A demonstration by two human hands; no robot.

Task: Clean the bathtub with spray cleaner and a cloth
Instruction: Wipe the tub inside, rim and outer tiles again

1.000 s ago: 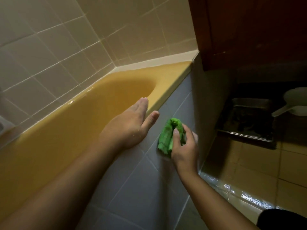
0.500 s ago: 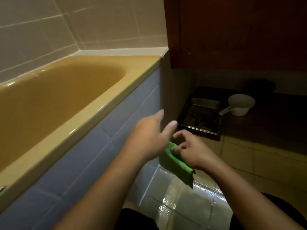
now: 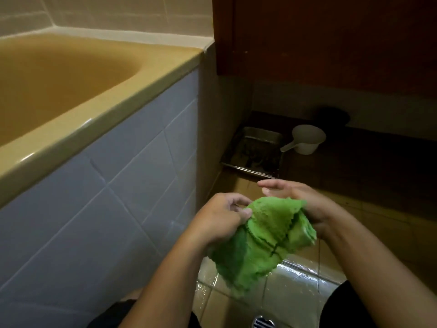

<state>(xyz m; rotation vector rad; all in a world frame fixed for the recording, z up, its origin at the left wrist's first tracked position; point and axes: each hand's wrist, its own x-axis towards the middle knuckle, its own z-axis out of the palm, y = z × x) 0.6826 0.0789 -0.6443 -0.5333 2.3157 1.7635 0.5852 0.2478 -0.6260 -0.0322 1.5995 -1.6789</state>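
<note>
We are holding a green cloth [image 3: 264, 237] beside the yellow bathtub [image 3: 94, 124].
The cloth is hanging crumpled in loose folds, our left hand [image 3: 220, 221] pinching its left edge and its right side bunching against our right hand [image 3: 307, 204]; the bathtub is standing at left.

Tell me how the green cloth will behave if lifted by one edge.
Likely floppy: the green cloth sags in folds below the left hand pinching its edge, so it should drape. Probably light: a pinch and the flat right hand carry it. Possibly damp, given the wet floor tiles beneath, though that isn't certain.
</note>
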